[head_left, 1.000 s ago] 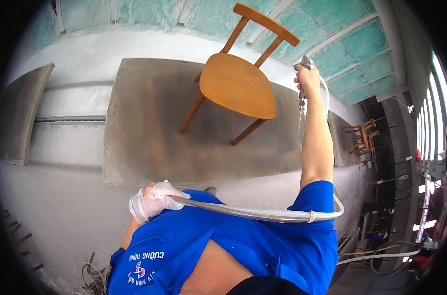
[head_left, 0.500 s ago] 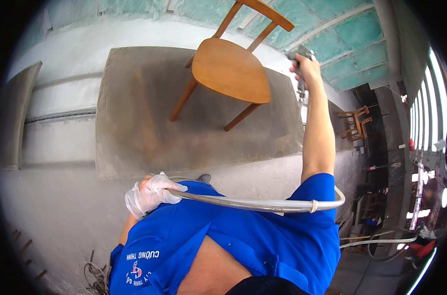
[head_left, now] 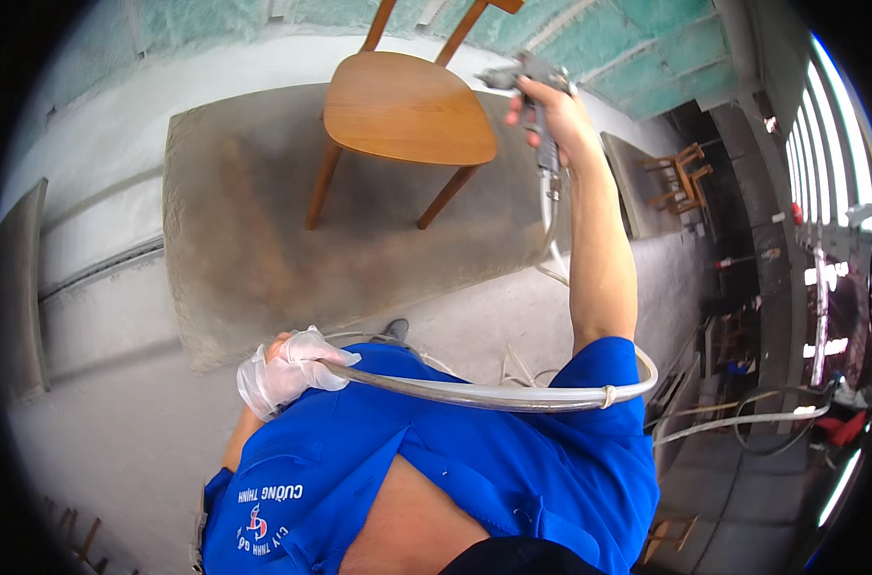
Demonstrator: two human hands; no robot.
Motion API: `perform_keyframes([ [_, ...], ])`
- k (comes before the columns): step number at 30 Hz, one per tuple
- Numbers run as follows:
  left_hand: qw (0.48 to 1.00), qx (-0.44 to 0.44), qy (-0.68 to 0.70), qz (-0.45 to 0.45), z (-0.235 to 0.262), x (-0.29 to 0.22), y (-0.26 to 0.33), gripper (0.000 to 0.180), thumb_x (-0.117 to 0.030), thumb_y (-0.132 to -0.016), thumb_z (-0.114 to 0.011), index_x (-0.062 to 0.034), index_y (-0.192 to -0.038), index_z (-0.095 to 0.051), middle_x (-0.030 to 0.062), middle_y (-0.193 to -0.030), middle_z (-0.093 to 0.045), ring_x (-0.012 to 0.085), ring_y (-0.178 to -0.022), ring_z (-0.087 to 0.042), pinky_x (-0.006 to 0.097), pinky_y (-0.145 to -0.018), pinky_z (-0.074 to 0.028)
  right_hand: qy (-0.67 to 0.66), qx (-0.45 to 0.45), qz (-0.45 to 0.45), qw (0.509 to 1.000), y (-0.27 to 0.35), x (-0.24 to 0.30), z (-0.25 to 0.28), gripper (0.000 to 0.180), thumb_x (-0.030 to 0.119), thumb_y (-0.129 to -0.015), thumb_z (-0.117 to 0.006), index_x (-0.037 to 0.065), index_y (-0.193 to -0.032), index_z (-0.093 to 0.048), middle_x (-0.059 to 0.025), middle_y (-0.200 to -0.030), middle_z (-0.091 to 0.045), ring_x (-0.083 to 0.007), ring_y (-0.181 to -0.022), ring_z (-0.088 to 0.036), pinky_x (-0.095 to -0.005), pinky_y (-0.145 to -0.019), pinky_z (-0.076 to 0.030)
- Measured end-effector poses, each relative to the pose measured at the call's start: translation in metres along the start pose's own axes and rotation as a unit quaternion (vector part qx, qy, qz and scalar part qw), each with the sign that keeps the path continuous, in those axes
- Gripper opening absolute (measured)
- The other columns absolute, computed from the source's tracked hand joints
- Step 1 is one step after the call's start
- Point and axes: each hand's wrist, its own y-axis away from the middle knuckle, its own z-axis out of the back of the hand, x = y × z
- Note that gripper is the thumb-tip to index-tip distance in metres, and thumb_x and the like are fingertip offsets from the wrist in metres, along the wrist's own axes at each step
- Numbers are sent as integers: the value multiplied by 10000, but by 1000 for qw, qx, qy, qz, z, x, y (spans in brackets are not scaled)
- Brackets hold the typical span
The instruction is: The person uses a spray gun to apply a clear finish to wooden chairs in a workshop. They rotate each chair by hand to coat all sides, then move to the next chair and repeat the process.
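My right hand (head_left: 558, 115) is bare and wrapped round the grip of a dark spray gun (head_left: 543, 105), whose nozzle points left toward the chair's backrest. A pale hose runs down from the gun's handle. The wooden chair (head_left: 407, 110), orange-brown with a rounded seat, stands on a large dusty board (head_left: 359, 254); the top of its backrest is cut off by the frame. Low on the left, my left hand (head_left: 297, 369), in a thin clear plastic glove, is closed around the hose (head_left: 474, 391), which loops across my front toward my right arm.
Teal filter panels (head_left: 637, 72) line the far wall. Another wooden chair (head_left: 682, 180) stands at the right beyond the board. An upright panel (head_left: 19, 287) is at the far left. Coiled hoses (head_left: 781, 422) lie at the lower right, and my shoe (head_left: 395, 330) shows beside the board.
My right hand has moved left with the spray gun and turned its nozzle toward the backrest. The chair and board appear shifted left as the view moved. My left hand keeps hold of the hose.
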Motion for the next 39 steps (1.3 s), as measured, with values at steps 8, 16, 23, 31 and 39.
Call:
perform_keyframes([
  [8, 994, -52, -62, -74, -6, 7, 6, 183, -233, -815, -826, -190, -988, -867, 17, -1007, -811, 213, -805, -722, 345, -756, -571, 180, -158, -59, 969, 18, -18, 33, 308, 241, -996, -648, 84, -1256, -696, -32, -768, -643, -125, -641, -649, -295, -437, -435],
  [16, 996, 23, -67, -62, 2, 7, -16, 304, -280, -790, -839, -85, -1023, -857, 81, -834, -776, 231, -717, -709, 352, -688, -550, -120, 106, 20, 987, 82, -7, -22, 283, 216, -1055, -648, 36, -1273, -632, -107, -884, -709, -173, -715, -712, -235, -389, -445],
  [23, 990, 11, -108, -90, 0, 20, -11, 313, -275, -789, -846, -86, -1037, -852, 64, -784, -736, 232, -678, -680, 360, -660, -532, -24, -45, -53, 997, 111, -46, 0, 268, 211, -1029, -661, 24, -1221, -639, -75, -845, -680, -159, -703, -699, -250, -402, -430],
  [31, 992, -4, -101, -79, -2, 21, -6, 282, -251, -808, -855, -110, -1052, -849, 92, -976, -817, 240, -771, -734, 353, -729, -577, 55, -200, -77, 975, 121, -99, 79, 313, 186, -1040, -637, 31, -1312, -635, -53, -849, -651, -133, -694, -679, -254, -425, -416],
  [39, 999, -26, -39, 9, -3, 16, -3, 269, -244, -854, -829, -81, -1069, -835, 99, -924, -793, 267, -769, -712, 369, -745, -550, 28, -221, -26, 974, 147, -109, 51, 261, 203, -1053, -638, 48, -1262, -636, -31, -835, -649, -121, -711, -657, -240, -433, -418],
])
